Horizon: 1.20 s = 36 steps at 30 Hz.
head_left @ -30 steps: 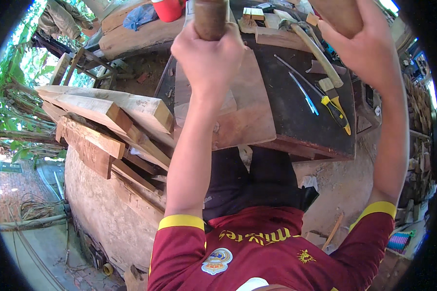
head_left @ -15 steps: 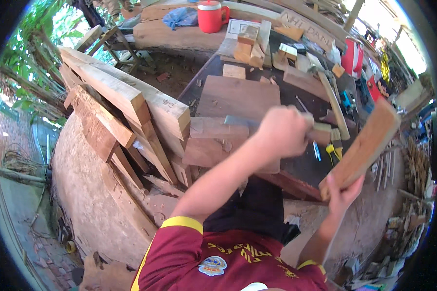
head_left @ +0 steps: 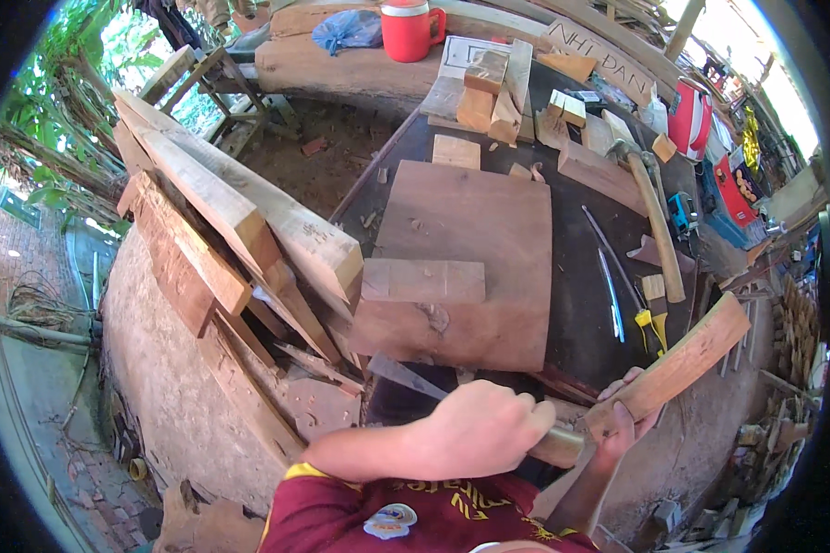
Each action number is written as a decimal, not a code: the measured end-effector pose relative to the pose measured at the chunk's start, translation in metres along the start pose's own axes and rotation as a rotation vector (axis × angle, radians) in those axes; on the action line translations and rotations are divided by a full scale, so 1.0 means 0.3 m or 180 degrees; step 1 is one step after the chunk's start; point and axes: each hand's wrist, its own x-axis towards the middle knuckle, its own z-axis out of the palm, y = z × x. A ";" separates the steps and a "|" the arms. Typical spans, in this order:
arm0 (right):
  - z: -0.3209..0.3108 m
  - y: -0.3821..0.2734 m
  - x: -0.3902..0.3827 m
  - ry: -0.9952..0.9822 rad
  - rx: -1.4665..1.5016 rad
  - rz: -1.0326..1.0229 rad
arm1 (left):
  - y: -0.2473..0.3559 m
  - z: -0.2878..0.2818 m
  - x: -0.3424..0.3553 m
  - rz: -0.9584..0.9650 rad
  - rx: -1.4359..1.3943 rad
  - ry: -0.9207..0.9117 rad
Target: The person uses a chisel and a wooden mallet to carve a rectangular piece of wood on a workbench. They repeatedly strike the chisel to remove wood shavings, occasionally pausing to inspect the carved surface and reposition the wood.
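Chisel (head_left: 406,376) occupies left hand (head_left: 484,429); wood block (head_left: 681,362) — right hand (head_left: 623,429).

I wear a maroon short-sleeved shirt (head_left: 438,536), its left cuff (head_left: 306,470) banded in yellow. A pale, rounded crest (head_left: 390,522) sits left on my chest, with yellow lettering (head_left: 466,504) across the middle and a small sun-shaped yellow emblem (head_left: 541,532) at right. My black trousers (head_left: 397,405) show farther off, partly hidden.
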 end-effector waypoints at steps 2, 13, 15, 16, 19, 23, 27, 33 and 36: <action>0.028 -0.009 -0.013 0.0219 -0.0020 0.0105 | 0.010 -0.010 0.052 0.0289 0.0136 0.0345; 0.047 -0.009 0.019 0.0638 -0.0231 0.0060 | 0.036 -0.108 0.332 0.0440 -0.0168 0.2298; 0.030 0.002 0.020 0.0537 -0.0262 0.0047 | 0.004 -0.136 0.340 0.0153 -0.0187 0.2118; 0.021 0.003 0.019 0.0421 -0.0295 0.0039 | -0.011 -0.143 0.344 0.0036 -0.0187 0.2107; 0.003 -0.005 0.018 0.0030 -0.0262 0.0155 | -0.054 -0.165 0.359 -0.0143 -0.0375 0.2125; 0.018 -0.014 0.013 0.0036 -0.0237 0.0160 | -0.090 -0.187 0.367 -0.0214 -0.0646 0.2195; 0.050 -0.028 0.020 0.0260 -0.0403 0.0243 | -0.119 -0.184 0.377 -0.0284 -0.0696 0.2470; 0.044 -0.026 0.025 0.0148 -0.0428 0.0321 | -0.131 -0.212 0.359 -0.0413 -0.0809 0.2463; 0.023 -0.030 0.027 -0.0106 -0.0344 0.0340 | -0.165 -0.219 0.355 -0.0513 -0.0668 0.2533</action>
